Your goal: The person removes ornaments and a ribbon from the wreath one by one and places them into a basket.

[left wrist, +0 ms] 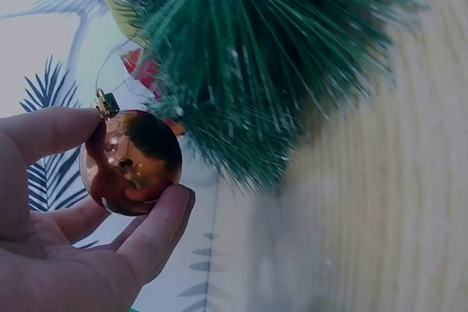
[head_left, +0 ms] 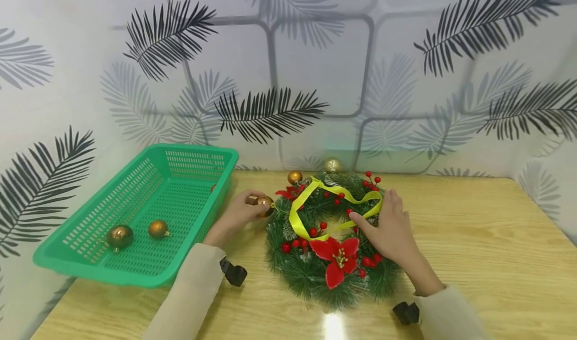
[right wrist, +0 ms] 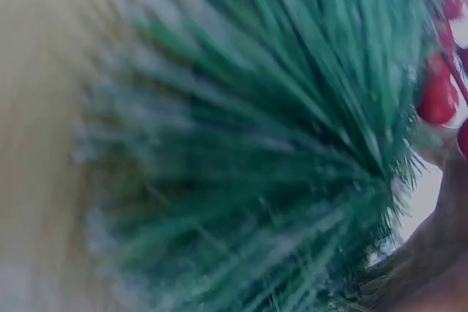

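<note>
My left hand pinches a shiny copper-coloured bauble between thumb and fingers. Its gold cap and thin thread loop point toward the left side of the wreath, with the bauble close beside the greenery. This green wreath lies flat, dressed with red berries, a red poinsettia and a loose yellow ribbon. On the wreath's right side rests my right hand, its thumb stretched toward the centre and its fingers extended along the outer part. Foliage fills most of the right wrist view.
Left of the wreath stands a green plastic basket. Inside it lie a larger brown bauble, a smaller gold one and a partly hidden red item. Two more baubles, one orange-gold and one pale gold, sit at the wreath's far edge.
</note>
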